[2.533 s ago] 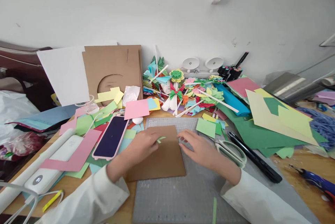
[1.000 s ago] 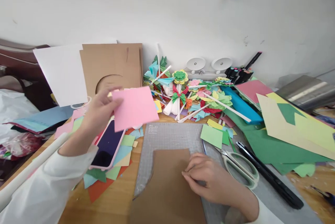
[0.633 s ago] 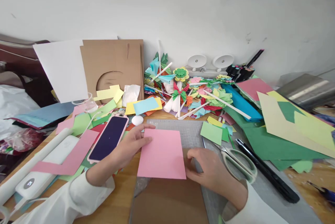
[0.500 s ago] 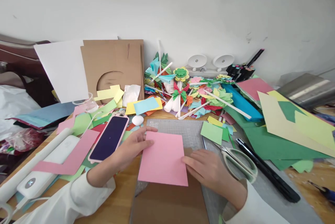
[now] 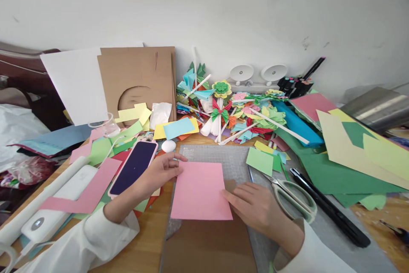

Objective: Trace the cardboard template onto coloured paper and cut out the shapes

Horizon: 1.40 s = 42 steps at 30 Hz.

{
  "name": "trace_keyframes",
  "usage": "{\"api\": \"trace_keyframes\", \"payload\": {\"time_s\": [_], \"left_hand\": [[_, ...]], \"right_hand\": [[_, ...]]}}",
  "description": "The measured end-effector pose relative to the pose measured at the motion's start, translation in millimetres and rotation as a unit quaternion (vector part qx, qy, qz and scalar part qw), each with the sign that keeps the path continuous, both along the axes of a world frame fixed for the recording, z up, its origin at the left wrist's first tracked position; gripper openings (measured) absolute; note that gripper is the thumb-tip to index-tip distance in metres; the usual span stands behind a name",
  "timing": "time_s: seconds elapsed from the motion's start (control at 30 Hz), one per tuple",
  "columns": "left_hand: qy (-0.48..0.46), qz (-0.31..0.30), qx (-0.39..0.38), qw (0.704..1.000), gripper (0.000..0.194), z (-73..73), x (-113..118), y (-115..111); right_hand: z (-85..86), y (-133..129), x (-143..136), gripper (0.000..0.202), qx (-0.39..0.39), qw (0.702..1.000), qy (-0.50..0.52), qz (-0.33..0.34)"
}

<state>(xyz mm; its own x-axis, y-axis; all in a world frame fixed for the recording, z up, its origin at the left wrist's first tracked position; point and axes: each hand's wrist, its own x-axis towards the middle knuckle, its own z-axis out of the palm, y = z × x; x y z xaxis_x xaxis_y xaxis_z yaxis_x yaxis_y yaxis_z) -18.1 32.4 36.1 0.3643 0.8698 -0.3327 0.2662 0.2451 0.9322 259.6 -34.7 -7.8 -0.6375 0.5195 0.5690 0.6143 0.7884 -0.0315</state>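
A square sheet of pink paper [image 5: 201,192] lies between my hands, over a piece of brown cardboard [image 5: 209,247] on a grey cutting mat [image 5: 207,153]. My left hand [image 5: 159,175] grips its upper left edge, thumb at the paper and the index finger reaching past the corner. At the right edge, my right hand [image 5: 255,207] has its fingers curled against the sheet; their undersides are hidden. Scissors [image 5: 295,196] with pale green handles rest just right of that hand, beside a black utility knife [image 5: 330,209]. Small light green paper [image 5: 259,161] covers the scissor blades.
A phone [image 5: 134,166] and a white power bank [image 5: 51,213] lie among paper scraps on the left. Brown cardboard sheets [image 5: 140,77] lean on the wall. Paper flowers [image 5: 220,113] and sticks are heaped at the back. Large green paper [image 5: 332,170] spreads on the right.
The pink paper has shifted slightly, its near edge now farther from me. My left hand's fingers have moved a little to the left; my right hand stays at the right edge.
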Motion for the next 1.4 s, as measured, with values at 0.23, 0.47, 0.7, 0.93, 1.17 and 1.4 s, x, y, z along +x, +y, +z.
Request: {"api": "trace_keyframes", "payload": {"time_s": [0.23, 0.47, 0.7, 0.93, 1.17, 1.4], "left_hand": [[0.089, 0.033, 0.174, 0.980, 0.039, -23.9, 9, 18], [0.198, -0.038, 0.385, 0.901, 0.042, -43.3, 18, 5], [0.295, -0.127, 0.444, 0.836, 0.045, -53.2, 17, -4], [0.280, -0.231, 0.481, 0.798, 0.056, -45.1, 16, -3], [0.315, -0.238, 0.479, 0.784, 0.055, -60.4, 12, 1], [0.317, -0.241, 0.484, 0.779, 0.053, -59.2, 11, 2]], "right_hand": [[-7.5, 17, -11, 0.035, -0.008, 0.997, -0.048, -0.052], [-15.0, 38, -26, 0.028, -0.041, 0.989, -0.084, -0.111], [-18.7, 40, -23, 0.031, -0.031, 0.993, -0.034, -0.110], [-20.9, 45, -26, 0.034, -0.069, 0.994, -0.012, -0.085], [-23.1, 47, -28, 0.031, -0.102, 0.991, -0.026, -0.086], [-19.8, 48, -30, 0.035, -0.118, 0.987, -0.009, -0.109]]}}
